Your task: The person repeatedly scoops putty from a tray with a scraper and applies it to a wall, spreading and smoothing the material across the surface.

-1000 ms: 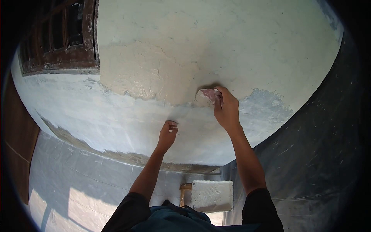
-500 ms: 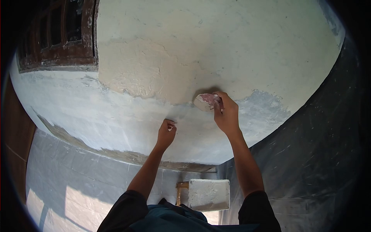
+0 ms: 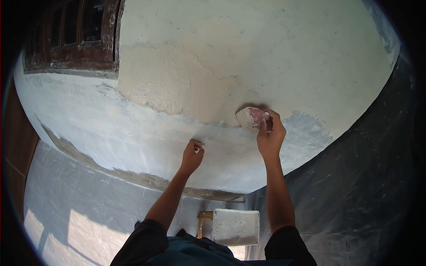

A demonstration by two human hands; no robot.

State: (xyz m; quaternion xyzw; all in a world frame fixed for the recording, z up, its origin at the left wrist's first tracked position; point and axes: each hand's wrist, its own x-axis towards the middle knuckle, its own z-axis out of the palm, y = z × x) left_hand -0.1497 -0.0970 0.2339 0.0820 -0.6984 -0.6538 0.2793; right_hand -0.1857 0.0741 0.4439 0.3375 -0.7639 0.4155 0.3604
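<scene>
Patchy wall (image 3: pixel 288 57) takes up most of the head view, cream above, whitish below, grey floor (image 3: pixel 75 173) at its foot. Nearest us, low by the body: tray (image 3: pixel 242 242) of pale putty (image 3: pixel 234 223), beside a wooden frame (image 3: pixel 205 216), maybe a stool, partly hidden. Beyond that, our left hand (image 3: pixel 193 156) is close to the whitish part, fingers loosely curled; can't tell if anything is pinched in it or if it touches the wall. Our right hand (image 3: pixel 272 133) is closed on a reddish scraper (image 3: pixel 254 116), thumb on the near face, other fingers mostly out of sight. We'd call the scraper light and thin, probably a bit bendy, unlikely to break; putty on it may make it slippery. Best hold looks like the less coated right end, thumb against fingers, leaving the smeared left edge free. It sits at the right hand's fingertips, up and to the right of the left hand, well apart from it. Its edge is at or just off the wall, by the cream-to-white border; contact unclear. Farther out: grey patch (image 3: pixel 306 126) right of the right hand, dark sheet (image 3: pixel 346 190) along the right, brown window (image 3: pixel 84 52) upper left.
</scene>
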